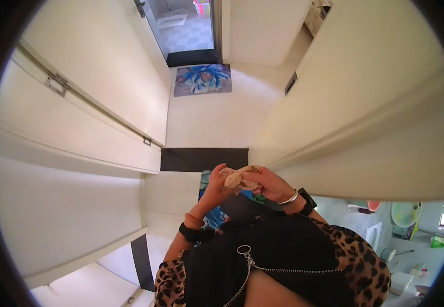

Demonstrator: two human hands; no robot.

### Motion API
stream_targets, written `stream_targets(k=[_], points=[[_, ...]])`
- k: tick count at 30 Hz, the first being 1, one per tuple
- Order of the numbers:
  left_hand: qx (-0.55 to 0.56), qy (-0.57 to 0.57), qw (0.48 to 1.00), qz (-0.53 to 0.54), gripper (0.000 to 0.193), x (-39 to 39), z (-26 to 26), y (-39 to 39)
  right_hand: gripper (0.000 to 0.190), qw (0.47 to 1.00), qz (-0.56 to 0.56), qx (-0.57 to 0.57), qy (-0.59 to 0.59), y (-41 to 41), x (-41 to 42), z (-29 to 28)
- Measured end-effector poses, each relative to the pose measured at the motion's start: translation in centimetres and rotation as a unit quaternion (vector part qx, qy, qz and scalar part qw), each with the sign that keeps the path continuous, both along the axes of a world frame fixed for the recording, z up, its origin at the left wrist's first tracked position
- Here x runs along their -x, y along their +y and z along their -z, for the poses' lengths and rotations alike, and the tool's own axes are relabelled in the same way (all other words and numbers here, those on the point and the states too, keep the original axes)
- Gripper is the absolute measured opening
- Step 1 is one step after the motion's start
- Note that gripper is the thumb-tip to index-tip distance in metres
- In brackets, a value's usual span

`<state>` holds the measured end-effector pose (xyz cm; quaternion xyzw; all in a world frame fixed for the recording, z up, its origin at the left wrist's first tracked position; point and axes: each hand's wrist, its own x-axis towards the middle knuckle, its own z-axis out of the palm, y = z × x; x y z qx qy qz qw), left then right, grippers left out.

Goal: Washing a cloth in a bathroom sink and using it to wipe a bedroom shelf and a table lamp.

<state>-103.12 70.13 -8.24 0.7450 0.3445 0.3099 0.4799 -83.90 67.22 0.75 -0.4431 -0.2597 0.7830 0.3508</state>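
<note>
Both of my hands grip a bunched, beige-pink cloth (238,179) in front of my body. The fingers of my left hand (216,190) wrap its left end. At its right end, my right hand (271,184) presses the thumb on top of the folds. The cloth looks twisted in the middle, and the palms hide part of it. Beneath my hands lies a blue patterned floor mat (215,217), partly covered by my arms and clothing.
White doors stand on the left (103,73) and right (360,115). A black threshold strip (204,159) crosses the floor ahead. Beyond it lies a blue flower mat (203,80) before a tiled bathroom with a bucket (202,8). Basins (406,214) stand at lower right.
</note>
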Motion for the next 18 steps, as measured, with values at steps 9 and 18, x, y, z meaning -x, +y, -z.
stream_targets(k=[9,18], points=[[0.274,-0.046,0.953,0.124,0.042,-0.4,-5.6,15.8,0.022,0.990,0.139,-0.027,0.001,10.9,-1.2,-2.3],[0.224,0.012,0.938,0.265,0.028,-3.3,-3.7,35.5,0.016,0.969,0.243,0.011,0.054,20.3,-2.2,-2.2]])
